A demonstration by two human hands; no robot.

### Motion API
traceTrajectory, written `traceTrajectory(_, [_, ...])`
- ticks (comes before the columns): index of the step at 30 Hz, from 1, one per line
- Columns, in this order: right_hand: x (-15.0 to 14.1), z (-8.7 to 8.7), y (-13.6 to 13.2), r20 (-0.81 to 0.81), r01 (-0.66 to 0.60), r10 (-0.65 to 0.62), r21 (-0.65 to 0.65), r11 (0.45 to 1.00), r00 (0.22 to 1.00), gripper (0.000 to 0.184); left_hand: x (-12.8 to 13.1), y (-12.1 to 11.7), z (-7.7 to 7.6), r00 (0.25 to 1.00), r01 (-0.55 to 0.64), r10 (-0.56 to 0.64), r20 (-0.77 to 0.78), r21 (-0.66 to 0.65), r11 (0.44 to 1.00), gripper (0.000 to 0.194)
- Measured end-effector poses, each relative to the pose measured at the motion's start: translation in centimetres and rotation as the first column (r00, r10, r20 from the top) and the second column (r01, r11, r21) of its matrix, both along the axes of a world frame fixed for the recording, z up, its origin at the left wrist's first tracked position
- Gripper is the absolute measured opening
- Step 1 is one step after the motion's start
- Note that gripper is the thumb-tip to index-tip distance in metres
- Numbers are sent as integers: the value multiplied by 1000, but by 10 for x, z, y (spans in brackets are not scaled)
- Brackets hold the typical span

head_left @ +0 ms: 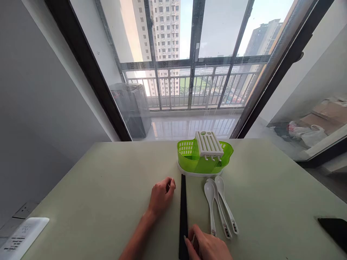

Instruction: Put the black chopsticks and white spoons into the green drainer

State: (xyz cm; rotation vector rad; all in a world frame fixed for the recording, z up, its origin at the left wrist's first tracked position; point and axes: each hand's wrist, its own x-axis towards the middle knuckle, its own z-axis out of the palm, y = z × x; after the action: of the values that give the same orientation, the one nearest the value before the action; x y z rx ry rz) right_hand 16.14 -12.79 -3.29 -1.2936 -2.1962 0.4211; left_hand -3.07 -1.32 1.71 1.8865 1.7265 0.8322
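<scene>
A narrow bundle of black chopsticks (183, 213) lies lengthwise on the table in front of me. My right hand (210, 247) is at its near end, fingers curled and the thumb tip pressed on the chopsticks' right edge. To the left of the chopsticks, my left hand (162, 195) rests on the tabletop, loosely curled and holding nothing I can see. Three white spoons (209, 193) lie side by side to the right, handles toward me, one handle end close to my right hand. Beyond them stands a green utensil basket (189, 164) with a white slotted holder (210, 144) on it.
The pale table (121, 173) reaches to a glass door with a balcony behind. A white printed object (24, 238) sits at the left edge, a black object (333, 229) at the right edge. Plastic bags (311, 135) lie on the floor at the far right.
</scene>
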Motion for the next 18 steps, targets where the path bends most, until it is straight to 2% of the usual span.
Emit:
traceTrajectory(2, [-1, -3, -1, 12, 23, -23, 2, 1000, 1000, 22, 1, -1, 1, 998, 33, -33, -46, 2, 999, 39])
traceTrajectory(8, [-4, -5, -2, -1, 56, -56, 57, 997, 998, 29, 3, -5, 6, 954, 259, -249, -168, 41, 965, 24])
traceTrajectory(14, [-12, -11, -11, -88, 164, -160, 44, 985, 983, 45, 5, -6, 3, 947, 262, -251, -198, 30, 965, 24])
traceTrajectory(18, [-15, -13, -18, -151, 183, -172, 65, 981, 973, 44, 6, -8, 3, 939, 277, -269, -216, 7, 961, 25])
